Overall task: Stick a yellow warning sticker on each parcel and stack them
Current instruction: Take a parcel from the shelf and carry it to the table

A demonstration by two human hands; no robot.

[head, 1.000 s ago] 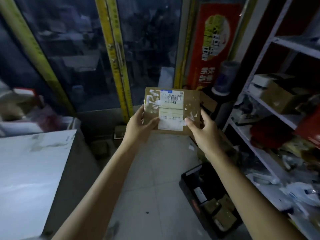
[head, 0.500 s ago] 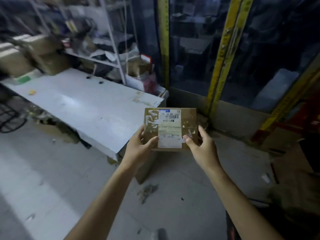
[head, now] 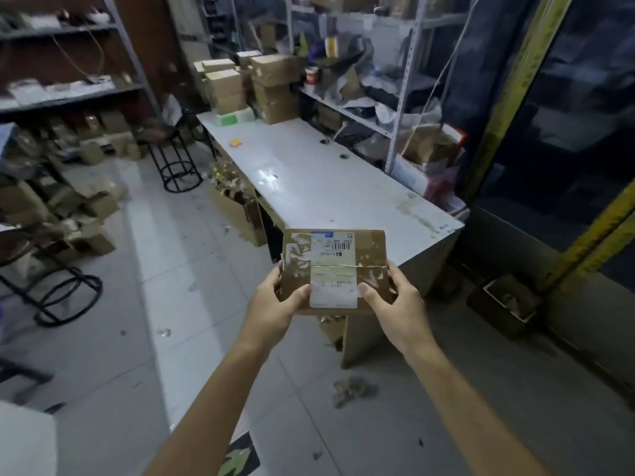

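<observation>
Both hands sit in the middle of the frame, a little below centre, and together they grip one parcel [head: 369, 249]. The left hand [head: 275, 305] clasps its lower left corner, thumb pressed on the top face and fingers curled under the edge. The right hand [head: 395, 300] clasps the lower right corner the same way, its thumb lying just beside the lower corner of the white label [head: 331, 269]. The parcel is a flat brown carton held between the hands and above them in the picture, its face turned up toward the camera, with a barcode near the top of the label and tape across the middle. It hangs in the air in front of the near end of the tabletop [head: 326, 180], apart from it. The tabletop is a long white surface running from centre toward the upper middle of the frame. A small yellow pad [head: 235, 142] lies on it toward the far left edge, and stacked brown boxes [head: 271, 87] stand at its far end. A metal shelf [head: 395, 108] cluttered with packaging lines its right side. An open carton [head: 237, 214] stands on the floor [head: 192, 304] against its left side, and a black stool [head: 178, 166] stands further back. More cartons [head: 86, 214] are heaped at the left of the frame.
</observation>
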